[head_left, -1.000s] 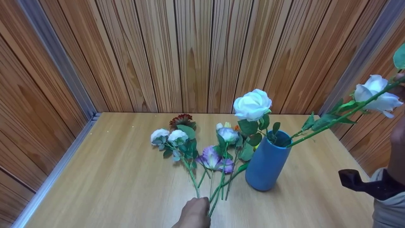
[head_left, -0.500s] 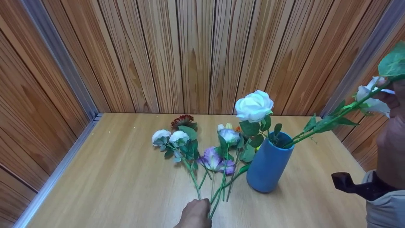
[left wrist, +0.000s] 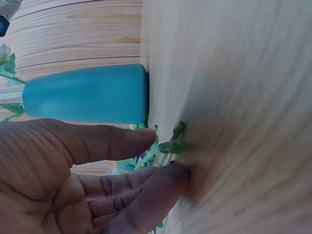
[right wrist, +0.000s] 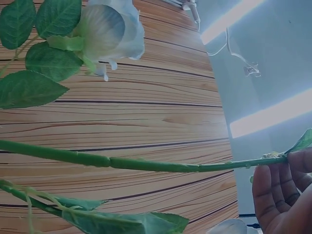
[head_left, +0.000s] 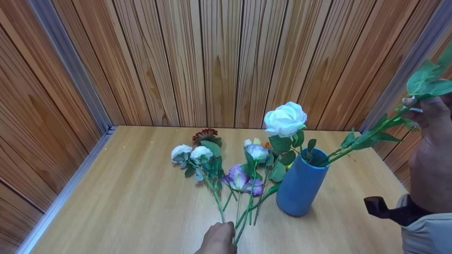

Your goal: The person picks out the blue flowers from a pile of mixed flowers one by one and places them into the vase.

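A blue vase [head_left: 300,187] stands right of centre, an open white rose [head_left: 285,119] leaning left from its mouth. Two green stems slant out of it to the upper right. My right hand [head_left: 432,130] pinches one stem [right wrist: 161,165] near a large leaf [head_left: 429,83]; its bloom lies outside the head view. Behind those fingers a second white rose [right wrist: 231,226] is mostly hidden. My left hand [head_left: 218,238] rests at the lower ends of loose stems, fingers loosely bent. In the left wrist view a stem end [left wrist: 170,146] shows between thumb and fingers, with a gap around it.
Loose flowers lie on the wooden table [head_left: 123,197]: a small white-flowered spray [head_left: 201,154], a dark red flower [head_left: 205,135], a purple flower [head_left: 238,178] and a pale blue-white one [head_left: 257,152]. A wood-panelled wall [head_left: 219,63] rises behind.
My right hand has come down and left into view, sliding along the stem and covering the second white rose. The left hand and the loose flowers stay put.
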A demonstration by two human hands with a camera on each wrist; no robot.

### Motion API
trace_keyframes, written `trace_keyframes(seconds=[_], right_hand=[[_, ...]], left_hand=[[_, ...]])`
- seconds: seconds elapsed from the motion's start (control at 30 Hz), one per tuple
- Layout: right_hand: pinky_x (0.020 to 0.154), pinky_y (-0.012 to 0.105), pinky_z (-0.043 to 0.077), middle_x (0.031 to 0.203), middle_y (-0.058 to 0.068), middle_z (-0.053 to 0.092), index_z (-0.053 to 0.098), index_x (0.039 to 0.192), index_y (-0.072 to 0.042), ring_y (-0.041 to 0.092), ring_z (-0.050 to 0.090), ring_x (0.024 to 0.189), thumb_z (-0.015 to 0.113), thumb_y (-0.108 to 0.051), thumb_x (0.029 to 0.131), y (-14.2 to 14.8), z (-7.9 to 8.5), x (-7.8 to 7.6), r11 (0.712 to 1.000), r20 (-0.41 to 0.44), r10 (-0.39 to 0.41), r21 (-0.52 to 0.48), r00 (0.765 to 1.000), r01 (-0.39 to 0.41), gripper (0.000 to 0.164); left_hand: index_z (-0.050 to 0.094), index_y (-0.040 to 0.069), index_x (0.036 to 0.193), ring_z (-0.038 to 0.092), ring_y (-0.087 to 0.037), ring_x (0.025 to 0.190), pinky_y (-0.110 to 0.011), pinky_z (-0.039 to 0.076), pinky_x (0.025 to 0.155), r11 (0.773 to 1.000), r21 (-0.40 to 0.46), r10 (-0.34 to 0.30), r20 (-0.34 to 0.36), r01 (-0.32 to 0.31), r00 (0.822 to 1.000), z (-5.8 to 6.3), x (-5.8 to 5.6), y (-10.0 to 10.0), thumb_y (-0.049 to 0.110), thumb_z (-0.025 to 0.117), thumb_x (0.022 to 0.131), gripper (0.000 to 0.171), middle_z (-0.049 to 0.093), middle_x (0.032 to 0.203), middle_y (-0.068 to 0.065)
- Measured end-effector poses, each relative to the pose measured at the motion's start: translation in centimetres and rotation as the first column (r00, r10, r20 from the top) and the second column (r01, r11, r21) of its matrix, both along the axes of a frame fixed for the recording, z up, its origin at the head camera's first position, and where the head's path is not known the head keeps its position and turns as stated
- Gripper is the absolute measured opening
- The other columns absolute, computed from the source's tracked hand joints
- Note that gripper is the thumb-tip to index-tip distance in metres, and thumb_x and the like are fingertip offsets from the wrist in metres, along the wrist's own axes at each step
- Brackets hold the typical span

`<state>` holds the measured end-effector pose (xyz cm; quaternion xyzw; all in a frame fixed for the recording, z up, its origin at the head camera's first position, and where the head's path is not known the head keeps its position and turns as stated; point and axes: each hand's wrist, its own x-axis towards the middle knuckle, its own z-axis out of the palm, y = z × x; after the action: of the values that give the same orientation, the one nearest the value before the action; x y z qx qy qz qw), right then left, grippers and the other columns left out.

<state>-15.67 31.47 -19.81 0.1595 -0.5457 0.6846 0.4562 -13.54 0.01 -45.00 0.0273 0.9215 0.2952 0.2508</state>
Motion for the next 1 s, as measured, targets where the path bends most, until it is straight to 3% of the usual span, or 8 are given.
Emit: trace_keyframes(seconds=[0.17,0.4,0.57,0.87,1.0], right_hand=[[0.075,0.025,0.046,0.097,0.022,0.056,0.053,0.112,0.008,0.025,0.055,0.085,0.059,-0.003,0.084,-0.8,-0.7,0.4,1.000,0.017,-0.017,0.015,1.000,0.016,0.031],[0.069,0.026,0.049,0.095,0.023,0.058,0.051,0.110,0.012,0.026,0.058,0.079,0.061,0.003,0.081,-1.3,-1.1,0.2,0.996,-0.013,0.072,-0.057,0.997,-0.072,0.032],[0.068,0.026,0.049,0.092,0.021,0.058,0.051,0.108,0.012,0.026,0.059,0.079,0.061,0.005,0.080,-1.5,-1.2,0.1,0.987,-0.017,0.105,-0.119,0.994,-0.106,0.031],[0.071,0.022,0.048,0.090,0.018,0.058,0.055,0.106,0.010,0.022,0.058,0.080,0.063,0.002,0.080,-2.4,-2.0,0.0,0.999,0.046,-0.012,-0.040,0.999,0.014,0.029],[0.072,0.023,0.048,0.088,0.019,0.058,0.056,0.105,0.010,0.024,0.058,0.080,0.062,0.002,0.080,-2.8,-2.5,0.0,1.000,0.065,-0.015,-0.018,0.998,0.016,0.026]], left_hand=[[0.058,0.006,0.072,0.052,-0.020,0.060,-0.039,0.044,0.058,1.000,-0.006,-0.010,-0.009,0.010,1.000,0.0,0.0,0.0,0.004,0.072,0.069,0.014,0.052,0.061,-0.005],[0.059,0.005,0.077,0.054,-0.021,0.062,-0.040,0.045,0.061,1.000,-0.011,-0.004,0.044,0.005,0.999,0.1,-0.2,0.0,0.008,0.071,0.073,0.013,0.054,0.063,-0.006],[0.058,0.005,0.074,0.053,-0.021,0.062,-0.040,0.045,0.061,1.000,-0.002,-0.020,-0.022,0.020,1.000,0.0,0.0,0.0,0.006,0.070,0.072,0.012,0.052,0.062,-0.006],[0.057,0.004,0.073,0.053,-0.022,0.062,-0.041,0.045,0.060,1.000,0.012,-0.022,-0.029,0.022,0.999,0.0,0.2,-0.1,0.004,0.069,0.072,0.012,0.051,0.061,-0.006],[0.057,0.004,0.073,0.054,-0.021,0.061,-0.041,0.045,0.060,1.000,0.019,-0.021,-0.020,0.021,1.000,0.1,0.1,-0.2,0.004,0.069,0.073,0.011,0.052,0.061,-0.006]])
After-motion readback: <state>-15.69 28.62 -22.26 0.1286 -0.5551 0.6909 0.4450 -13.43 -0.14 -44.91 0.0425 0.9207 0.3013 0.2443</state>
